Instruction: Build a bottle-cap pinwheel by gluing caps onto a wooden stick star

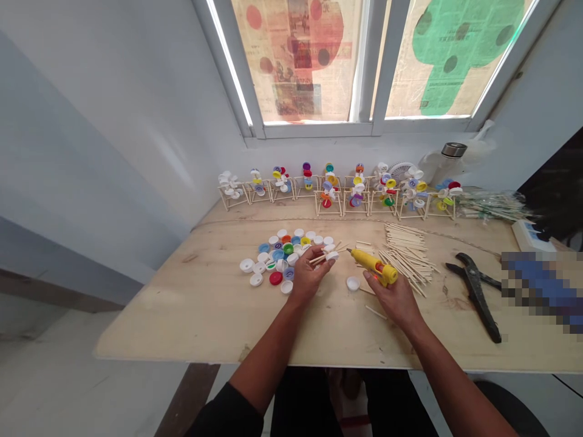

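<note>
My left hand pinches a small piece made of thin wooden sticks with white bottle caps on them. In my right hand is a yellow hot glue gun, its nozzle pointing left and close to the sticks, though I cannot tell if it touches. Beneath and left of my left hand lie many loose bottle caps in white, red, blue, green and yellow. A single white cap rests between my hands. Right of the glue gun is a pile of wooden sticks.
Along the back of the wooden table stand several stick frames bearing cap pinwheels. Black-handled pliers lie at right, near a white power strip. A bottle, a small fan and bagged sticks are behind.
</note>
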Tool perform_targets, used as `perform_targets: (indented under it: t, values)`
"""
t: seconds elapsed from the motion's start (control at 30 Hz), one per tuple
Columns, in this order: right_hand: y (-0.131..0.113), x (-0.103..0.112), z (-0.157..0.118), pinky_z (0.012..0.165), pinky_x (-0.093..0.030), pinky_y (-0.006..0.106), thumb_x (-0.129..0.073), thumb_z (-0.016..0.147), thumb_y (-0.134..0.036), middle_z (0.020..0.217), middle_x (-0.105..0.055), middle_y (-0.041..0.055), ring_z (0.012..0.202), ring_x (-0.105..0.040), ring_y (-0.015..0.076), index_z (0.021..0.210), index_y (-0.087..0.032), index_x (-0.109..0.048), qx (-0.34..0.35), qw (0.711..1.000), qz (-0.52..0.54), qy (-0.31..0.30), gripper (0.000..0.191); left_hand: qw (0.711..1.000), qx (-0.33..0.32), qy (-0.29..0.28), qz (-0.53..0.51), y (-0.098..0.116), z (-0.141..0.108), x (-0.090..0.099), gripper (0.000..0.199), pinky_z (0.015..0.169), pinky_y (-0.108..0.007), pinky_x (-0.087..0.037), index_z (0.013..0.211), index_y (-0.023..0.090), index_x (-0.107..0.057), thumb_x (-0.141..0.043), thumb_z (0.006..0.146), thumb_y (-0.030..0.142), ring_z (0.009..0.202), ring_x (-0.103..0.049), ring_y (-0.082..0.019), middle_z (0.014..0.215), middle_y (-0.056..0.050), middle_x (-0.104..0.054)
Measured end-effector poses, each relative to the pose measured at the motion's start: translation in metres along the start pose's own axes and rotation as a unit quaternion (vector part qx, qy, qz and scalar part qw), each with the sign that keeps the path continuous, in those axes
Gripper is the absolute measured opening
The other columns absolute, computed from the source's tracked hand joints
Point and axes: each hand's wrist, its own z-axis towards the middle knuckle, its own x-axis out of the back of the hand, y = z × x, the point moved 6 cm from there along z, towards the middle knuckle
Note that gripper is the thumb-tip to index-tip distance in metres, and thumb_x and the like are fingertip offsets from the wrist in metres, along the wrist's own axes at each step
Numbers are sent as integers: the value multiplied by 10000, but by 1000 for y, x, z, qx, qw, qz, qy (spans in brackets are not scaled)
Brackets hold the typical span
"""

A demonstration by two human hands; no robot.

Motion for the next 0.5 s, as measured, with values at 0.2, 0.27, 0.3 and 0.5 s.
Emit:
perform_targets:
  t: [0.2, 0.27, 0.3, 0.5]
  values:
    - [-2, 2, -1, 563, -435, 263, -534, 760, -529, 692, -656, 37, 631, -591, 186, 891, -144, -657, 5, 1000, -16, 18, 424, 1000, -2, 1, 3, 0, 0, 0, 414, 792, -313, -508, 941, 176, -620, -767, 590, 340, 801, -652, -181, 866, -42, -680]
    - [-3, 2, -1, 566, -437, 262, -536, 761, -524, 690, -656, 34, 631, -591, 184, 886, -154, -655, 13, 1000, -11, 14, 408, 1000, 3, 5, 2, -1, 0, 1, 415, 800, -317, -506, 934, 177, -619, -768, 585, 343, 811, -650, -184, 873, -43, -677]
    - [-3, 1, -1, 564, -436, 261, -534, 765, -522, 688, -655, 32, 629, -591, 183, 887, -159, -654, 16, 1000, -8, 5, 402, 1000, 5, 6, 3, -1, 0, 0, 410, 801, -315, -505, 931, 178, -619, -767, 585, 342, 812, -649, -183, 872, -42, -674]
    - [-1, 2, -1, 562, -437, 266, -531, 764, -511, 692, -661, 35, 627, -594, 187, 879, -162, -656, 9, 1000, -16, 9, 388, 1000, 19, 5, -3, 0, -1, -1, 384, 807, -307, -500, 889, 182, -616, -772, 575, 340, 819, -649, -180, 877, -36, -672]
